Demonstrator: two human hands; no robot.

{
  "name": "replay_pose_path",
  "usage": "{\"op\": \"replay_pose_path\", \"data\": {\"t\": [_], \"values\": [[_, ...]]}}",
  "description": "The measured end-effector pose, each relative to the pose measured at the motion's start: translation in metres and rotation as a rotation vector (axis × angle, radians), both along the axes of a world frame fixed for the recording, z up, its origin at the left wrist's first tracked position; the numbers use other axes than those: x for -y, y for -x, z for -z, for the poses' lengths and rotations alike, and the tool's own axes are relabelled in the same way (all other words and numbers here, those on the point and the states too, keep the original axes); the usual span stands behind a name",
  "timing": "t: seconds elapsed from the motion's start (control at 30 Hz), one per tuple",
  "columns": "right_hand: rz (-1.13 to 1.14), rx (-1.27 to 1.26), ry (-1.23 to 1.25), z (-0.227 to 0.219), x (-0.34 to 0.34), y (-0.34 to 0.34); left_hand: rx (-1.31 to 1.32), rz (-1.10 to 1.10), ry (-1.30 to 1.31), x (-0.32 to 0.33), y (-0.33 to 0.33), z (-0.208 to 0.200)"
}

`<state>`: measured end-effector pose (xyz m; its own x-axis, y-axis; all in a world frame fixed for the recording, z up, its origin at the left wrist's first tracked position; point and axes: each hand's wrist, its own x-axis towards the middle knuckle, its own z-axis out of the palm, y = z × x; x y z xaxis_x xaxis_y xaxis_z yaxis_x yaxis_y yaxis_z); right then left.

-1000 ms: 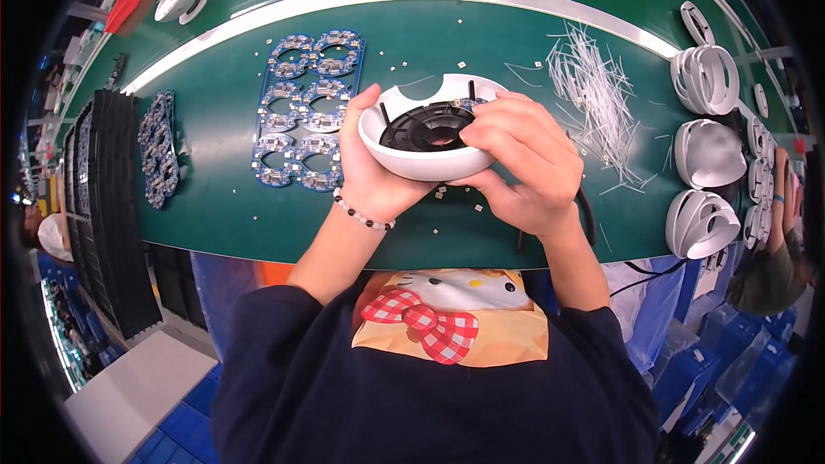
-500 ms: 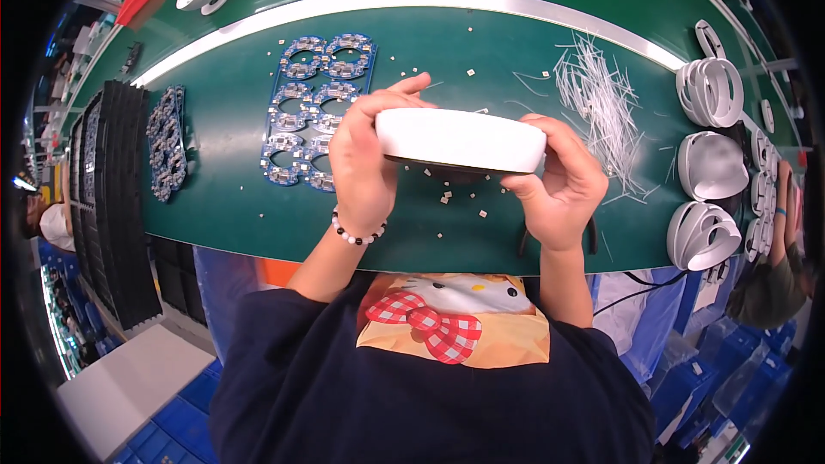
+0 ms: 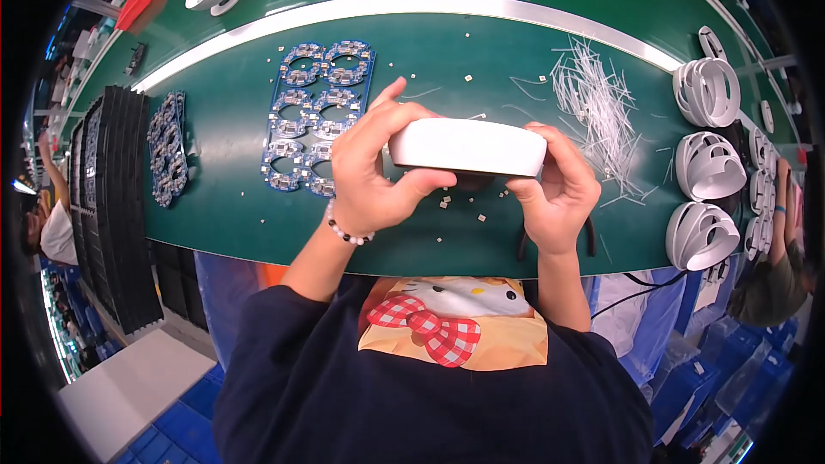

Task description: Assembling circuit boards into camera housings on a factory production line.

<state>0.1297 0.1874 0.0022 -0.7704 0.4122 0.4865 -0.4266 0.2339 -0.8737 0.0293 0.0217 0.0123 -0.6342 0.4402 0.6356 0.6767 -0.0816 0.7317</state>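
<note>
I hold a round white lamp housing (image 3: 468,146) edge-on above the green table (image 3: 232,206), so only its smooth white side shows. My left hand (image 3: 369,172) grips its left end, with a bead bracelet on the wrist. My right hand (image 3: 559,189) grips its right end from below. The inside of the housing is hidden from view. A blue panel of ring-shaped circuit boards (image 3: 318,116) lies just left of my left hand.
A heap of thin white wires (image 3: 597,107) lies at the right. Stacks of white housings (image 3: 709,163) line the right edge. Black trays (image 3: 116,206) and another blue board panel (image 3: 168,150) sit at the left. Small white bits are scattered on the table. Another person's arm (image 3: 778,223) shows far right.
The housing lay open side up with its black inner part showing; I have turned it over and raised it, so it now faces me edge-on.
</note>
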Motion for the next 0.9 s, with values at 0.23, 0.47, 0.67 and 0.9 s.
{"op": "replay_pose_path", "data": {"t": [0.23,0.47,0.67,0.9], "values": [[0.245,0.466,-0.572,-0.017,-0.016,-0.022,-0.384,-0.144,0.269,-0.001,0.085,-0.035],[0.382,0.97,-0.818,0.002,0.004,-0.071,-0.676,-0.545,0.708,0.013,0.243,0.022],[0.526,1.113,-0.738,-0.008,0.01,-0.088,-0.678,-0.69,0.842,0.01,0.287,0.059],[0.513,1.037,-0.716,-0.004,0.005,-0.098,-0.592,-0.636,0.911,-0.008,0.28,0.046]]}}
